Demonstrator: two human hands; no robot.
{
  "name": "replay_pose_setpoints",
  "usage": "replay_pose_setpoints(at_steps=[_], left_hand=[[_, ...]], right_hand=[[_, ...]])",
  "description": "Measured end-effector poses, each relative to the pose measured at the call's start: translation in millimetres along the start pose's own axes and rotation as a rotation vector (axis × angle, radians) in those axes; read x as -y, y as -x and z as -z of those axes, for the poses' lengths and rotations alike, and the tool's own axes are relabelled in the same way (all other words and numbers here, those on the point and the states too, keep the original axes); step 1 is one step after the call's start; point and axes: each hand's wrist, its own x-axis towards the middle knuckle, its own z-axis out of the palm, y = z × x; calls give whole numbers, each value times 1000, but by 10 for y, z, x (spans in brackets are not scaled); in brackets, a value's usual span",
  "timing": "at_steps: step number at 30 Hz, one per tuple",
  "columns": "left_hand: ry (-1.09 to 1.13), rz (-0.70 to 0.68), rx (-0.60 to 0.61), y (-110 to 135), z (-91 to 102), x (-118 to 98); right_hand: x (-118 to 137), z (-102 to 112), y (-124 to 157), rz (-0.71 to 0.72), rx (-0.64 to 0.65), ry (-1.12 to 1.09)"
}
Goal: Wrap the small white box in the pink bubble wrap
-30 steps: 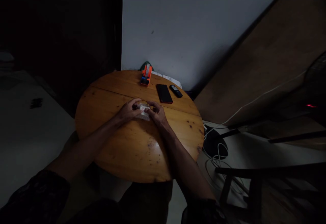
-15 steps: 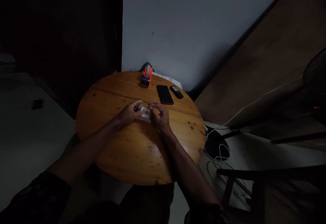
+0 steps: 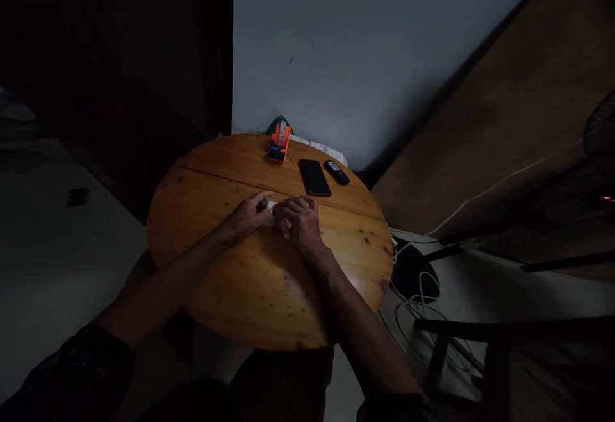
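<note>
Okay, the feed is dim, so I'm only logging what I can make out. Both hands meet just above frame centre, on a round wooden surface [image 3: 250, 294].

Left hand [image 3: 248, 217]: fingers curled, tips pinched on a small pale item [image 3: 270, 205]. Right hand [image 3: 302, 222]: knuckles up, fingers bent down over the same item and touching the left fingertips. I can't tell whether it grips or just presses. Only a sliver of the item shows between the two hands, low against the wood. Any print on it is hidden.

Other things on the surface, three in all, sit toward the upper edge of the tabletop, apart from the hands:
- One orange stand [image 3: 279, 143] with a blue base, upright at the far rim.
- One black phone [image 3: 314, 177] with a red edge, lying flat with its screen dark, right of the stand.
- One small dark handset [image 3: 337, 172] just beside the phone on its right. I see a thin gap between them.

Labels on all three are too small and dark to read.

The surface is glossy, knotty planks, with one seam running across just above the hands.

Room:
- Pale grey wall [image 3: 360, 57] in the upper middle.
- Near-black area in the upper left.
- Brown wooden panel [image 3: 504, 121] slanting across the upper right.
- Pale floor [image 3: 72, 262] on the left.
- White cables [image 3: 408, 300] looped on the floor right of the surface.
- Dark frame [image 3: 480, 329] in the lower right.

My one visible sleeve [image 3: 72, 377] is dark and sits in the lower left corner.
</note>
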Motion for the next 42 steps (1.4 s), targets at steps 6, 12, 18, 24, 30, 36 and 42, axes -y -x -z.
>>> replay_pose_setpoints(at_steps=[6,12,18,24,30,36,42], left_hand=[[-27,-32,-73,-42,6,107],[237,124,-42,-60,28,83],[302,154,-33,-37,42,61],[348,171,-131,-91,97,67],[252,175,-196,-125,186,89],[135,201,-145,-47,230,21],[-20,125,-84,2,163,-11]], right_hand=[[76,11,-13,45,61,84],[41,-48,1,-34,19,-56],[-196,-31,-10,-423,-393,-586],[-334,-23,-58,-557,-424,-716],[-351,-48,-47,-597,-315,-733],[-298,50,-36,-581,-65,-811],[-267,-82,-31,-570,102,-996]])
